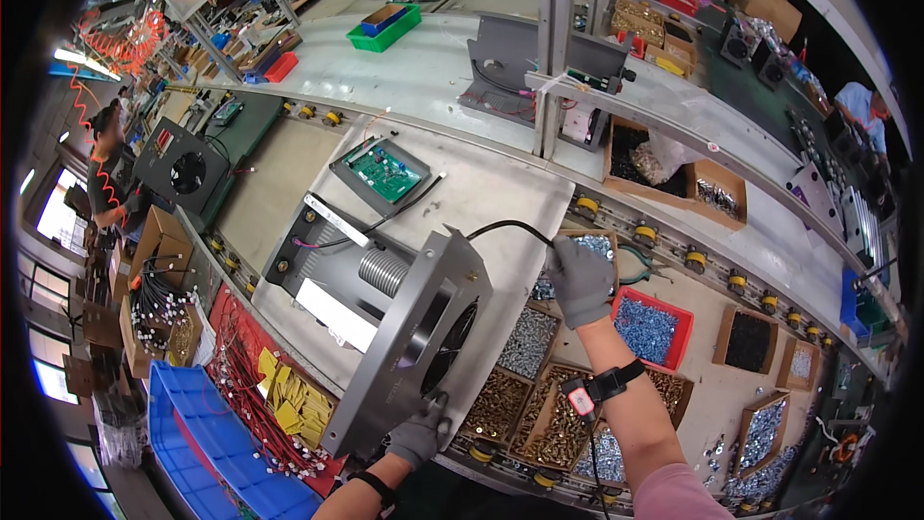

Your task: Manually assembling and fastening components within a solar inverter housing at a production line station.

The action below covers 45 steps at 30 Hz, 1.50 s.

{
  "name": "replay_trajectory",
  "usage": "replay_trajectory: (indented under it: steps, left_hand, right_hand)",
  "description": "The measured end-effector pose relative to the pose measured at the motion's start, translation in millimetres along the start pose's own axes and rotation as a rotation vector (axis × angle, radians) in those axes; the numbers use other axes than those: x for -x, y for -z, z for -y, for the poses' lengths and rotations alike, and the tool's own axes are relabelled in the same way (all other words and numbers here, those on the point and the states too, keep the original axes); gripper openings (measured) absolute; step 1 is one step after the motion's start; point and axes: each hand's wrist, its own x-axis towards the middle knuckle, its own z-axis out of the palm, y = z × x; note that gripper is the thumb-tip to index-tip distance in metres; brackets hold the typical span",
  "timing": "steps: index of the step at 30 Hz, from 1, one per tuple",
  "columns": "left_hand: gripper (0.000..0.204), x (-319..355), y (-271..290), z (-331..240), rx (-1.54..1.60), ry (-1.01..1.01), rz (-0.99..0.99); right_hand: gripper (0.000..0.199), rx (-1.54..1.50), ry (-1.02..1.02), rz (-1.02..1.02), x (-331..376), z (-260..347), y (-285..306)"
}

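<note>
A grey metal housing [385, 376] with a round fan opening stands tilted up on the work board. My left hand [419, 435], in a grey glove, grips its lower near edge. My right hand [581, 281], gloved as well, has its fingers closed round a black cable [510, 224] that curves out from behind the top of the housing. Behind the housing lie a metal base [310, 236], a ribbed silver coil [383, 272] and a white block [335, 314]. Farther back, a green circuit board [380, 171] sits in a grey tray.
Right of the board are cardboard boxes of brass screws [496, 403], a red bin of bluish screws [647, 329] and green-handled pliers [643, 265]. At left lie red wires [245, 380], yellow strips [296, 400] and blue crates [197, 438]. A metal post [551, 67] rises ahead.
</note>
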Motion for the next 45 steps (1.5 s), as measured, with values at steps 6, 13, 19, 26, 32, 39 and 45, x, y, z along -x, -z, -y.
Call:
replay_trajectory:
  steps: [6, 13, 19, 26, 32, 39, 45]
  left_hand:
    - [0.057, -9.2, -5.3, 15.7, 0.143, -0.071, -0.055]
    - [0.059, -3.8, -22.0, 9.6, -0.129, -0.126, -0.274]
    - [0.064, 12.0, -49.1, -36.6, -0.177, -0.184, -0.273]
    - [0.061, 47.1, -68.5, -126.9, -0.054, -0.317, -0.011]
    - [0.034, 36.8, -0.4, -142.7, 0.038, -0.757, 0.645]
    - [0.024, 43.3, 179.5, -286.9, 0.129, -1.138, -0.163]
    - [0.057, -17.0, 135.3, -443.0, 0.442, -1.151, -0.163]
  right_hand:
    - [0.033, -0.179, 0.132, -0.320, -47.3, 20.3, 82.2]
    - [0.042, -0.256, 0.076, -0.292, -50.6, 10.6, 99.8]
    - [0.042, -0.389, 0.025, -0.225, -51.6, -1.2, 125.3]
    - [0.047, -1.689, -0.264, 0.126, -35.0, -40.9, 168.4]
    - [0.057, -1.404, -0.234, 0.037, 2.6, -84.8, 277.9]
    - [0.047, -1.022, -0.227, 0.242, 59.3, -91.8, 403.4]
    - [0.034, -0.422, -0.069, -0.061, 146.1, -104.7, 508.4]
